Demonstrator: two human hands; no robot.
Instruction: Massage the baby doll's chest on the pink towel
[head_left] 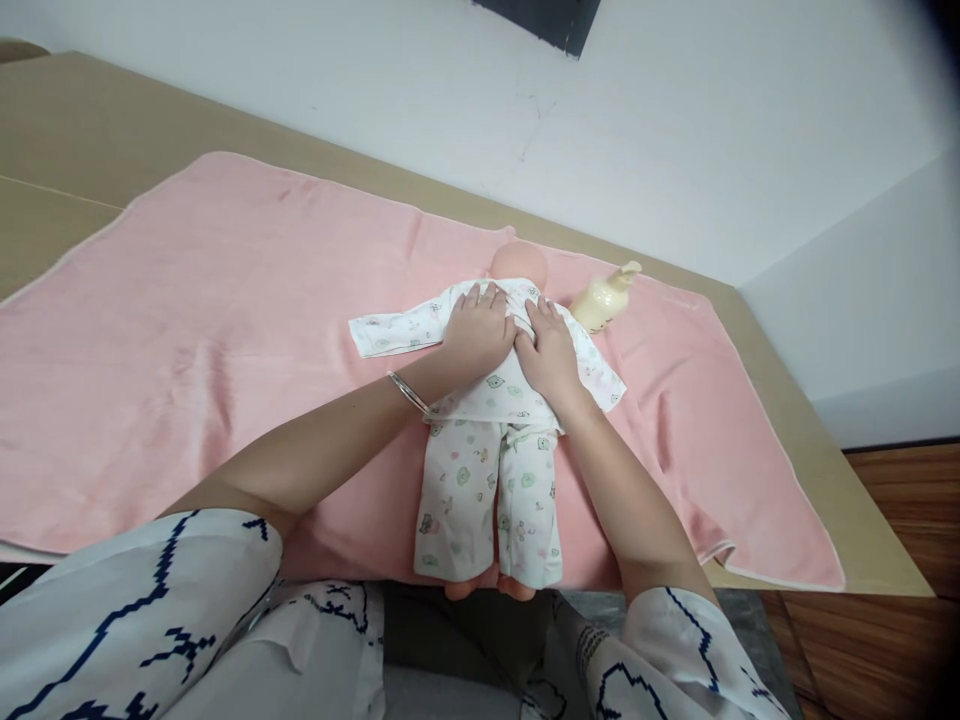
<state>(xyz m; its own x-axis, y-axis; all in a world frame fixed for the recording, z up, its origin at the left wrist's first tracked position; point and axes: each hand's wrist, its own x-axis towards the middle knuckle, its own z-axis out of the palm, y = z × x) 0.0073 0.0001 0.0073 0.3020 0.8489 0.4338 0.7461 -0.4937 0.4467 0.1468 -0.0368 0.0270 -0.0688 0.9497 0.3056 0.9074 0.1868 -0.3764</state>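
A baby doll (517, 262) lies stretched out with its head away from me and its feet toward me. It wears a white printed long-sleeved shirt (499, 395) and matching trousers (459, 500). My left hand (478, 330) rests on the left of the shirt's upper part, fingers extended. On the other side, my right hand (549, 350) lies on the cloth, its fingers also stretched out. The thumbs almost meet in the middle. Whether the doll lies face up or face down I cannot tell.
Beneath the doll a pink blanket (300, 270) covers much of the tan table (52, 110). A baby bottle (604, 300) with pale yellow content lies by the doll's right-hand shoulder. A white wall (375, 90) stands behind. Wooden flooring (900, 510) shows at right.
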